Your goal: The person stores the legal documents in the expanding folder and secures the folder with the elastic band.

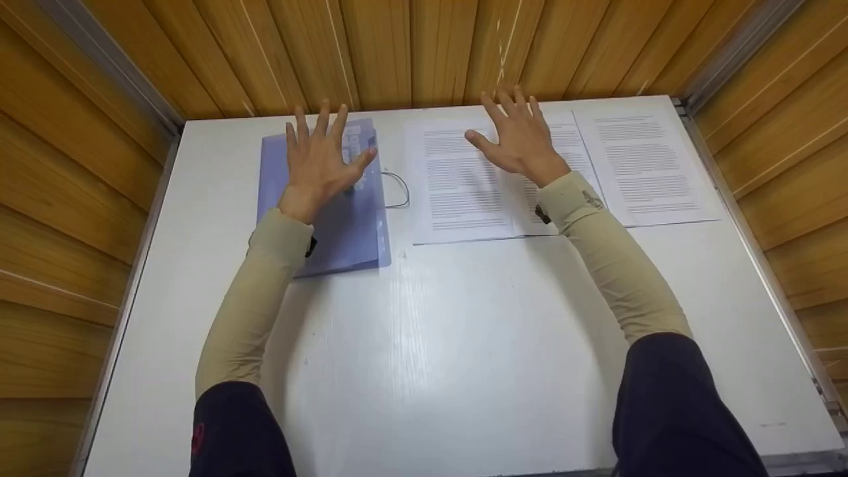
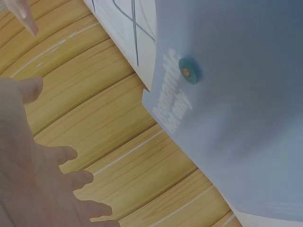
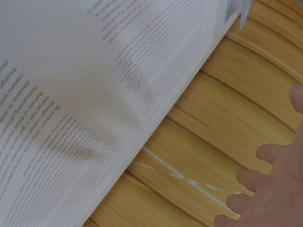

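Note:
My left hand (image 1: 318, 159) is spread with straight fingers over a translucent blue document folder (image 1: 344, 232), holding nothing. That folder carries white lettering, a round button (image 2: 188, 71) and a thin string (image 1: 399, 191) looping out at its right side. Over the printed sheets (image 1: 464, 192), my right hand (image 1: 520, 139) is likewise spread, its fingers pointing to the back wall. The sheets lie side by side, covered in lines of text. Both wrist views show the hands apart from the folder and paper.
A white table (image 1: 424, 358) bears everything. Wood-look panels (image 1: 437, 53) stand behind it and on both sides, with metal frame strips along the table's edges. The folder lies at the back left, the sheets at the back right.

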### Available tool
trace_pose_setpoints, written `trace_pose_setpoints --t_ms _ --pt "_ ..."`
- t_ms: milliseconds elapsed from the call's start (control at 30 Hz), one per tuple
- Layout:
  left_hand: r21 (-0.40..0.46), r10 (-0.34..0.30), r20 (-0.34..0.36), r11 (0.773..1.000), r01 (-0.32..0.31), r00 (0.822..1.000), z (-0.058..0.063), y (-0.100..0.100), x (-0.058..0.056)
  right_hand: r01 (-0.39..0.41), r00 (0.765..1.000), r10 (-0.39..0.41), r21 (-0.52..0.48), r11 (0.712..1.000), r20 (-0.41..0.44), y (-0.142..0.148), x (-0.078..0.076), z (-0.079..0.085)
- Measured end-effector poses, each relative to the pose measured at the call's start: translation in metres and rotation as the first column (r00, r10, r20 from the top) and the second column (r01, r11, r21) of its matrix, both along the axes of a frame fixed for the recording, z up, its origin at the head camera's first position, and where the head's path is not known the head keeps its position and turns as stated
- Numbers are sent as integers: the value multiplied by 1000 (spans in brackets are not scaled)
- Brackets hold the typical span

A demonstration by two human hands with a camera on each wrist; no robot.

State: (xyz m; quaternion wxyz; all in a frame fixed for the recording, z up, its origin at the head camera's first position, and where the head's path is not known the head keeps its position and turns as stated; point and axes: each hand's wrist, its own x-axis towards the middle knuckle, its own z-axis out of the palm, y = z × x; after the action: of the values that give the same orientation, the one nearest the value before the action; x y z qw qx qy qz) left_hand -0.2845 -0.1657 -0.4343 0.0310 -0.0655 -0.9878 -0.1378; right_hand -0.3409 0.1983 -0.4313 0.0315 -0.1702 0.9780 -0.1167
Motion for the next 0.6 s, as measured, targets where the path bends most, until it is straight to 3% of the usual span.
trace_pose_setpoints --t_ms 600 --pt "69 -56 -44 996 59 997 -23 2 38 -162 987 163 -63 985 14 -45 19 -15"
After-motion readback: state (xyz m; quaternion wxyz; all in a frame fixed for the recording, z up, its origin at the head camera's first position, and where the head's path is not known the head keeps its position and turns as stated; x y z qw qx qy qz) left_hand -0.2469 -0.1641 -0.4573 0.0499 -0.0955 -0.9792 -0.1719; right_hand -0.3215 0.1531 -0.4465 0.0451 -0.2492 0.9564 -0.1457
